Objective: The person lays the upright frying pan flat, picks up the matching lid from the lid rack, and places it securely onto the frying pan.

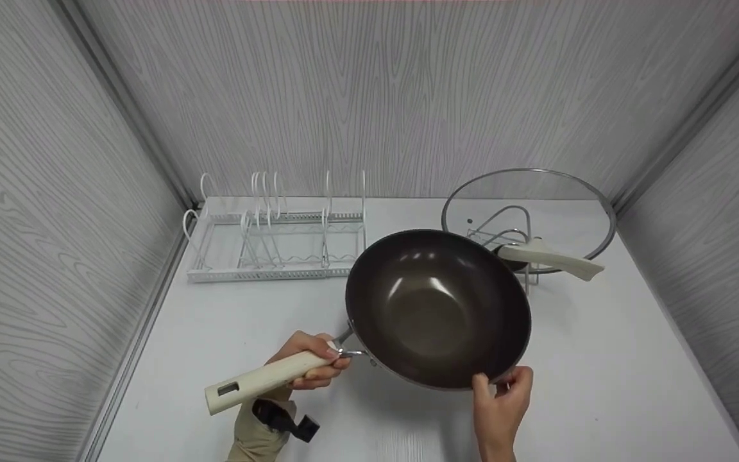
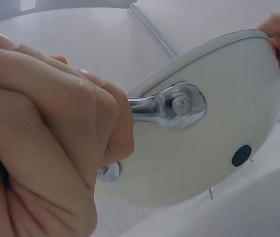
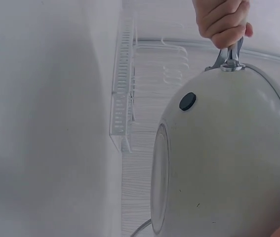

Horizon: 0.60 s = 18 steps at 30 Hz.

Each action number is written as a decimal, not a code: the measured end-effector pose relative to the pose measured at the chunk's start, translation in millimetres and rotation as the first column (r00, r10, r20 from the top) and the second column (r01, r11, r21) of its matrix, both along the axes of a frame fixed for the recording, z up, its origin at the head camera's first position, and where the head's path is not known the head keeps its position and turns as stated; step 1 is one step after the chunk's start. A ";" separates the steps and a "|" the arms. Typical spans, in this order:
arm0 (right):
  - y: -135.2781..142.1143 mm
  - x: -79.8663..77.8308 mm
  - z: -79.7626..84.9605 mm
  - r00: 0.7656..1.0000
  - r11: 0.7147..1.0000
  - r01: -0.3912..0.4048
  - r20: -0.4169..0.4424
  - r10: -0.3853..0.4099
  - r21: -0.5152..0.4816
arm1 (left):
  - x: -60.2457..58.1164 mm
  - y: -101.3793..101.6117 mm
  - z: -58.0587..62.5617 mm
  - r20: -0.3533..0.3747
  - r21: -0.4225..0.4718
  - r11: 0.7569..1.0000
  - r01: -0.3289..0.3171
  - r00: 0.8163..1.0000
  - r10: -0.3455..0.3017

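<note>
A deep wok (image 1: 437, 314) with a dark brown inside is held up over the table, tilted so its inside faces the head camera. Its cream outer wall (image 2: 189, 163) shows in the left wrist view, with a dark round spot low on it. My left hand (image 1: 305, 344) grips the cream handle (image 1: 260, 380) close to its metal bracket (image 2: 181, 104). At the wok's near right rim, my right hand (image 1: 501, 410) pinches the edge, thumb on the inside. Only a bit of the right hand enters the right wrist view's lower corner.
A white wire dish rack (image 1: 273, 274) stands at the back left. At the back right, a large glass lid (image 1: 612, 221) with a cream handle (image 1: 559, 260) leans in a small wire stand (image 1: 526, 218), partly behind the wok. Wood-grain panels (image 1: 369, 96) enclose the white table (image 1: 600, 359).
</note>
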State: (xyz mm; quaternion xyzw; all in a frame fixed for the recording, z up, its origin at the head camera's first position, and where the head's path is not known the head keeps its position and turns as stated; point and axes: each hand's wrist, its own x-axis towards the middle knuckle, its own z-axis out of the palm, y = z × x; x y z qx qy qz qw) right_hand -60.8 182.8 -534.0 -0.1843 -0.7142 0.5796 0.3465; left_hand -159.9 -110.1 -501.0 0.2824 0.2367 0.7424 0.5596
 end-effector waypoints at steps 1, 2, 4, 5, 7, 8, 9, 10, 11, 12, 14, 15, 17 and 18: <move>-0.3 0.0 -1.9 1.000 1.000 0.000 -0.013 0.000 -0.006 | -0.2 0.0 -1.8 -0.001 -0.001 1.000 -0.002 1.000 0.002; -0.7 0.2 -3.4 1.000 1.000 0.000 -0.020 0.000 -0.008 | -0.3 -0.2 -3.4 -0.001 -0.001 1.000 -0.004 1.000 0.004; -1.2 0.8 -6.3 1.000 1.000 0.002 -0.022 -0.003 -0.010 | -0.4 -0.3 -6.4 -0.004 -0.006 1.000 -0.005 1.000 0.005; -1.5 1.0 -7.7 1.000 1.000 0.005 -0.020 -0.005 -0.011 | -0.1 -0.2 -7.4 0.001 -0.008 1.000 -0.004 1.000 0.004; -2.0 1.9 -9.6 1.000 1.000 0.012 -0.005 -0.012 -0.010 | -0.2 -0.5 -10.5 0.008 -0.014 1.000 -0.002 1.000 0.002; -2.5 2.5 -10.1 1.000 1.000 0.016 0.004 -0.016 -0.009 | -0.4 -0.6 -12.5 0.009 -0.017 1.000 -0.002 1.000 0.002; -3.2 3.2 -10.0 1.000 1.000 0.017 0.011 -0.017 -0.011 | -0.5 -0.6 -14.2 0.007 -0.020 1.000 -0.002 1.000 0.002; -4.2 4.0 -9.2 1.000 1.000 0.018 0.015 -0.018 -0.013 | -0.7 -0.8 -16.0 0.004 -0.023 1.000 -0.001 1.000 0.001; -5.8 5.0 -7.5 1.000 1.000 0.018 0.019 -0.018 -0.012 | -0.9 -1.1 -17.9 0.001 -0.027 1.000 -0.002 1.000 0.002; -7.6 6.0 -4.8 1.000 1.000 0.016 0.020 -0.016 -0.014 | -1.0 -1.5 -19.7 -0.002 -0.028 1.000 -0.004 1.000 0.004; -11.6 7.9 1.0 1.000 1.000 0.013 0.029 -0.012 -0.017 | -1.0 -2.1 -22.5 -0.008 -0.032 0.999 -0.017 1.000 0.016; -13.8 8.8 4.2 0.999 1.000 0.011 0.038 -0.011 -0.016 | -0.8 -2.3 -23.2 -0.008 -0.033 0.999 -0.022 1.000 0.022; -17.0 9.5 7.4 0.999 1.000 0.014 0.050 -0.014 -0.007 | -0.5 -2.9 -25.1 -0.003 -0.034 0.999 -0.039 0.999 0.039; -18.2 9.7 7.6 0.998 1.000 0.019 0.056 -0.018 -0.005 | -0.3 -3.1 -26.0 0.006 -0.027 0.999 -0.047 0.999 0.047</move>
